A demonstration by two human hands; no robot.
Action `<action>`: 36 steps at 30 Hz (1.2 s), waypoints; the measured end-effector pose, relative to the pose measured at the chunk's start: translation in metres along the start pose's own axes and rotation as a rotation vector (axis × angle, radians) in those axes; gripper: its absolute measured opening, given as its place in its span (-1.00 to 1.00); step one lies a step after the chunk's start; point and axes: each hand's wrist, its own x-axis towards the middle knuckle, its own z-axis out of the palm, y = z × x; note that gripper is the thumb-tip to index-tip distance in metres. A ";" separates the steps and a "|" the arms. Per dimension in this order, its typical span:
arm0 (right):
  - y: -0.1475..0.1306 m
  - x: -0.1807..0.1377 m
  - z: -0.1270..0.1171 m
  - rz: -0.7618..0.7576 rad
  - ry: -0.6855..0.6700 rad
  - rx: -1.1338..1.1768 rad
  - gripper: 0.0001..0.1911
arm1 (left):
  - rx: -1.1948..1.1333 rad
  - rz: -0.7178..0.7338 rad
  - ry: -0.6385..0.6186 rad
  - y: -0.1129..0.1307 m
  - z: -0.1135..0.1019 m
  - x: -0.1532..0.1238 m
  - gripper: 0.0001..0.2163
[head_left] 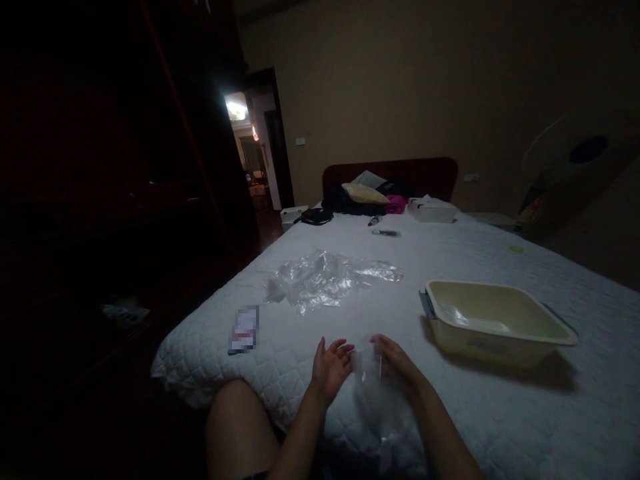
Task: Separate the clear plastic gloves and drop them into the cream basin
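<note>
A clear plastic bag (383,400) hangs from my right hand (395,357) over the near edge of the bed, its lower part blurred. The fingers of that hand are bent round the bag's top edge. Just left of the bag is my left hand (333,367), palm turned inward and fingers spread, with nothing seen in it. Farther up the bed lies a loose heap of crumpled clear plastic bags (320,277). To the right stands a cream plastic bin (493,340) with grey handles, and some clear plastic shows inside it.
A quilted white cover (200,347) spreads over the bed. A phone-like flat object (244,330), blurred out, lies at the left. Toward the headboard (430,175) are a white box (433,211), a black bag (317,217) and piled cloth. A fan (575,157) stands at the right.
</note>
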 end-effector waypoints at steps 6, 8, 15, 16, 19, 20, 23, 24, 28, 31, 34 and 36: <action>-0.052 -0.015 0.010 -0.003 -0.371 -0.033 -0.58 | 0.041 -0.019 0.099 0.000 0.002 0.002 -0.66; -0.059 -0.005 0.010 -0.032 -0.421 -0.131 -0.58 | 0.029 -0.016 0.093 -0.001 0.001 0.002 -0.67; -0.018 0.044 0.000 -0.140 -0.132 -0.822 -0.71 | 0.033 -0.091 0.003 0.000 0.004 0.003 -0.66; -0.011 0.046 -0.002 -0.168 -0.090 -0.852 -0.70 | 0.039 -0.100 -0.004 0.000 0.005 0.003 -0.64; -0.005 0.044 -0.004 -0.267 0.025 -0.918 -0.66 | 0.079 -0.112 0.035 0.001 0.007 0.004 -0.63; -0.006 0.043 -0.004 -0.304 0.077 -0.963 -0.68 | 0.099 -0.109 0.053 0.000 0.007 0.004 -0.65; -0.012 0.040 -0.007 -0.345 0.247 -1.086 -0.74 | 0.182 -0.058 0.068 -0.003 0.006 0.002 -0.71; -0.014 0.040 -0.009 -0.326 0.287 -1.087 -0.73 | 0.219 -0.037 0.062 -0.004 0.005 0.002 -0.72; -0.018 0.044 -0.024 -0.194 0.339 -0.886 -0.66 | 0.310 0.015 0.036 -0.008 0.001 0.000 -0.65; -0.022 0.044 -0.037 -0.167 0.411 -0.811 -0.59 | 0.300 0.018 0.046 -0.010 -0.005 0.002 -0.67; -0.027 0.040 -0.040 -0.196 0.441 -0.787 -0.52 | 0.293 0.046 0.055 -0.011 -0.006 0.004 -0.69; -0.027 0.037 -0.035 -0.199 0.349 -0.776 -0.53 | 0.300 0.084 0.065 -0.011 -0.004 0.005 -0.71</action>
